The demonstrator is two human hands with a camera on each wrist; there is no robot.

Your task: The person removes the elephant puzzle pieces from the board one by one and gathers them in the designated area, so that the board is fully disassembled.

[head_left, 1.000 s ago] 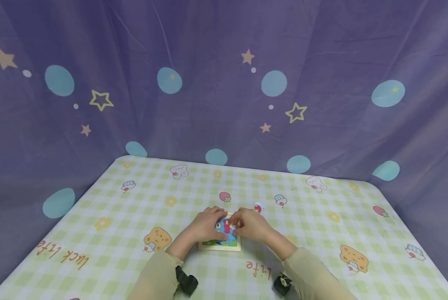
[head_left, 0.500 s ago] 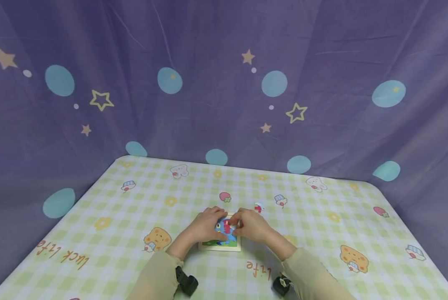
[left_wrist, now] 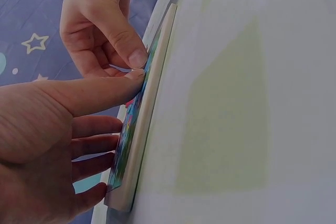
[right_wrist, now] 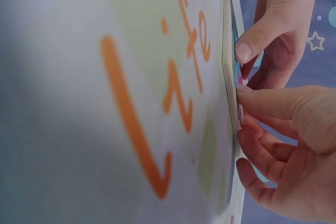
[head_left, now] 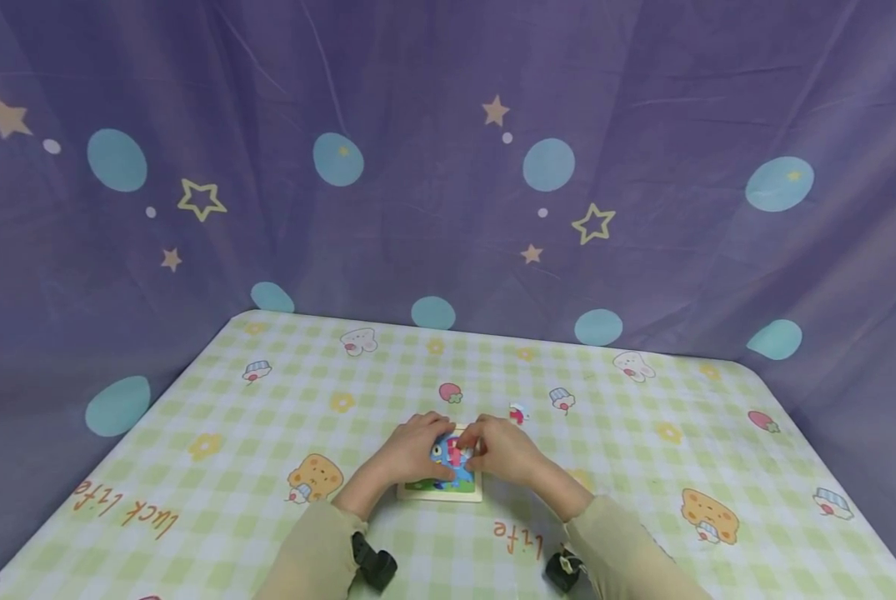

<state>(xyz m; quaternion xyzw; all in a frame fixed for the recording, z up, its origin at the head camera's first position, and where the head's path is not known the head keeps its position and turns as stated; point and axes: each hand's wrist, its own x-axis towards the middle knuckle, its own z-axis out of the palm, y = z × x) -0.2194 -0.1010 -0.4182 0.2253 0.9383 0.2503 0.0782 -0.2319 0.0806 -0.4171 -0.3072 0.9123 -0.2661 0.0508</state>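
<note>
A small wooden jigsaw puzzle (head_left: 442,496) with a pale frame and a blue cartoon animal on green lies flat on the table. My left hand (head_left: 419,450) rests over its left side, thumb pressing the picture and fingers spread toward the far edge. From the right, my right hand (head_left: 503,450) pinches a small puzzle piece (right_wrist: 241,114) between thumb and fingers at the board's right part. Red patches (head_left: 456,454) of the picture show between the hands. In the left wrist view both thumbs come close together over the board; the far side of the picture is hidden by the fingers.
A small red and white piece (head_left: 518,413) lies on the checked tablecloth (head_left: 605,442) just beyond my right hand. The table's far edge meets a purple curtain (head_left: 432,208). Black straps with cameras (head_left: 375,565) sit at the wrists.
Both hands stay in the same place on the puzzle. Only the fingers of my right hand shift very slightly over the red part.
</note>
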